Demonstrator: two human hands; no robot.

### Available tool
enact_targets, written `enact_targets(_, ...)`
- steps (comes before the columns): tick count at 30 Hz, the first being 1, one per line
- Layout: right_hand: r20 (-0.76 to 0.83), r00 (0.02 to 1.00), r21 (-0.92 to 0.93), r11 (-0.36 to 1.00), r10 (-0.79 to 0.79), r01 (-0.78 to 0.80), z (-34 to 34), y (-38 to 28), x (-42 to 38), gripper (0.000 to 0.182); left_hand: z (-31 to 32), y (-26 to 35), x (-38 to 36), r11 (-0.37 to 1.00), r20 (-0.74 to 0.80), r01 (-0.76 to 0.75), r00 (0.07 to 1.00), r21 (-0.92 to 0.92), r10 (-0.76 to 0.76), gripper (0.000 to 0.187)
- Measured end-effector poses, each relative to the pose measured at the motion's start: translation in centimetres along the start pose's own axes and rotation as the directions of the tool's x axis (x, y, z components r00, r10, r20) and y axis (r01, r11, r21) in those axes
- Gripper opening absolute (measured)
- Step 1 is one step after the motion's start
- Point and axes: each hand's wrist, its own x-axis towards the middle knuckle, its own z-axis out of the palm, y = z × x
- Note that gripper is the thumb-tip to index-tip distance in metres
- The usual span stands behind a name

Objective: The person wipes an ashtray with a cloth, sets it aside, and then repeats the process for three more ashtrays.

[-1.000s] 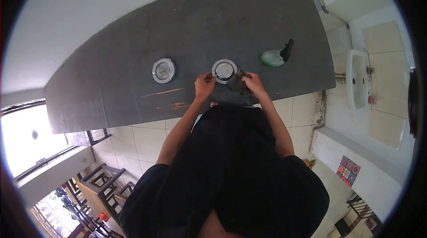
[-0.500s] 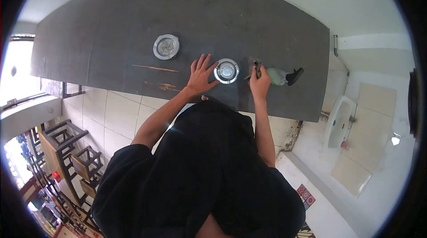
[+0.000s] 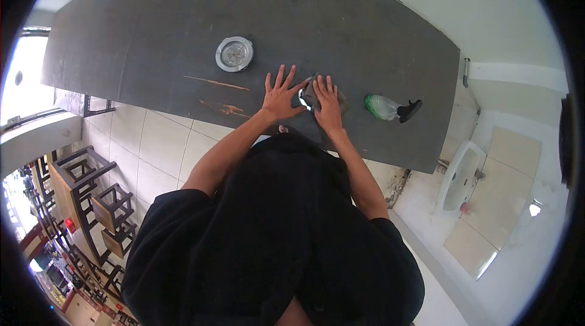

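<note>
A round silver ashtray [image 3: 303, 100] lies on the dark table in front of me, mostly covered. My right hand [image 3: 326, 102] holds a grey-brown cloth [image 3: 341, 103] pressed onto its top, fingers stretched over the cloth. To the left, my left hand [image 3: 281, 99] is open with its fingers spread. Its thumb and forefinger reach the ashtray's left edge. A second ashtray [image 3: 234, 54], with a pale metal rim, sits farther left and back. Right of my hands lies a clear spray bottle [image 3: 384, 107] with green at its base and a black spray head [image 3: 410, 111].
The dark grey table [image 3: 152, 39] has scraped, bare-wood streaks [image 3: 225, 108] near its front edge. A white washbasin [image 3: 461, 177] is on the right. Wooden stools [image 3: 113, 207] stand on the tiled floor at the lower left. A wall runs behind the table.
My right hand has moved left from beside the spray bottle and brought the cloth down over the ashtray. My left hand stays at the ashtray's left side. The view has shifted slightly.
</note>
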Motion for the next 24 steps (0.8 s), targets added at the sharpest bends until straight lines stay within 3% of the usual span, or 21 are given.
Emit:
enact_targets(8,0.169,0.978,0.108,0.988,-0.126,0.109,-1.8,0.2,-3.4,0.107,-0.4,0.1,0.1,0.999,0.033,0.008,0.999,0.033,-0.009,0.095)
enact_targets(14,0.314,0.939,0.16,0.983,-0.138,0.091,-5.6,0.4,-4.6,0.099,-0.3,0.2,0.2,1.0,0.029,-0.003,1.0,0.026,0.002,0.094)
enact_targets(16,0.331,0.926,0.124,0.981,-0.183,0.15,-6.9,1.2,-4.5,0.082,0.1,0.1,0.5,1.0,0.046,0.001,0.999,0.031,-0.002,0.094)
enact_targets(17,0.334,0.925,0.123,0.981,-0.183,0.15,-7.3,1.6,-4.5,0.082,0.2,0.0,0.6,1.0,0.045,0.002,0.999,0.028,-0.004,0.094)
enact_targets(19,0.231,0.953,0.439,0.853,0.195,-0.281,-7.4,2.7,-4.5,0.066,0.3,0.0,0.5,1.0,0.043,0.002,0.999,0.014,-0.002,0.094)
enact_targets(20,0.235,0.953,0.439,0.854,0.191,-0.279,-7.2,3.3,-3.9,0.066,0.4,0.0,0.5,1.0,0.042,0.008,0.999,0.013,-0.009,0.094)
enact_targets(22,-0.083,0.879,0.299,0.853,0.47,-0.427,-6.4,4.1,-2.1,0.06,0.4,0.0,0.4,1.0,0.049,0.005,0.999,0.004,-0.005,0.094)
enact_targets(24,-0.133,0.884,0.325,0.863,0.447,-0.388,-6.1,2.6,-0.1,0.06,0.3,0.0,0.3,1.0,0.055,0.004,0.998,0.011,-0.005,0.094)
